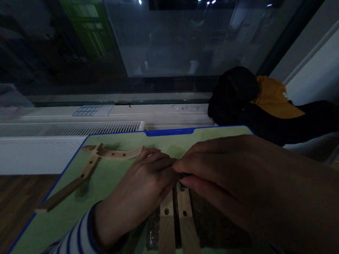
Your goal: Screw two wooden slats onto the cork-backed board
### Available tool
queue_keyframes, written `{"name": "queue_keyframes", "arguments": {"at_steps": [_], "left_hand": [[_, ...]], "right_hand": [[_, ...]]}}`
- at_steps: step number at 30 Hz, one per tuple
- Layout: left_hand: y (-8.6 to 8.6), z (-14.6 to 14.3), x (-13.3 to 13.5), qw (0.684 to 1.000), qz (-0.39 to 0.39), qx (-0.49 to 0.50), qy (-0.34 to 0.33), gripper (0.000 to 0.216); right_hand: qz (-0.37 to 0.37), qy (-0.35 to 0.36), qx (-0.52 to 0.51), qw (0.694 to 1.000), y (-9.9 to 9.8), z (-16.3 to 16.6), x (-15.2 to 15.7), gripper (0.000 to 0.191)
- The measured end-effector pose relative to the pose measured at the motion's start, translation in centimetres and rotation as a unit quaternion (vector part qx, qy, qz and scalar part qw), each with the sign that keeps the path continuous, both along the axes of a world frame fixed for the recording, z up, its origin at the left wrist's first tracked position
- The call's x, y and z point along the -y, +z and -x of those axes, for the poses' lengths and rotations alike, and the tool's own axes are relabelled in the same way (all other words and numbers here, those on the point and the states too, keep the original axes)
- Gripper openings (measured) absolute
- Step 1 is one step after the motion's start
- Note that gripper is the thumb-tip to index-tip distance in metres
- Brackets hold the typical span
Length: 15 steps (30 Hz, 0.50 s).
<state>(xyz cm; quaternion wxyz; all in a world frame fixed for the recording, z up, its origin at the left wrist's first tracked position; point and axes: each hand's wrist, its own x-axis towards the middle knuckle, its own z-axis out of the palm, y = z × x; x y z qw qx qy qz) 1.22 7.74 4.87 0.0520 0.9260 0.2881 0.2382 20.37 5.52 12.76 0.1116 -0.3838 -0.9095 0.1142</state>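
Note:
Two long wooden strips [166,233] with drilled holes lie side by side, pointing away from me, on a dark brown wrapped block [218,224]. My left hand [148,177] is closed over the far end of the strips, fingers bent. In a pinch, thumb and fingers of my right hand [226,175] meet just above a hole in the right wooden strip [184,203]. A small dark piece shows in that hole, beneath the right fingertips. What the right fingers hold is hidden. The strips' far ends are covered by both hands.
A joined pair of curved wooden pieces [90,164] lies left on the green, blue-edged board table [110,180]. Behind stand a radiator [95,129] and a white sill [159,111] below a dark window. A black cap [235,92] and an orange cap [277,98] rest on dark cloth.

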Motion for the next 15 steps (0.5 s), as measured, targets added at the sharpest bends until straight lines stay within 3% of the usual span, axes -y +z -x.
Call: {"name": "queue_keyframes", "arguments": {"at_steps": [15], "left_hand": [[0.03,0.24,-0.07,0.999,-0.011,-0.03,-0.01,0.02]], "right_hand": [[-0.019,0.002,0.011,1.0,-0.15,-0.16,-0.18,0.026]]}}
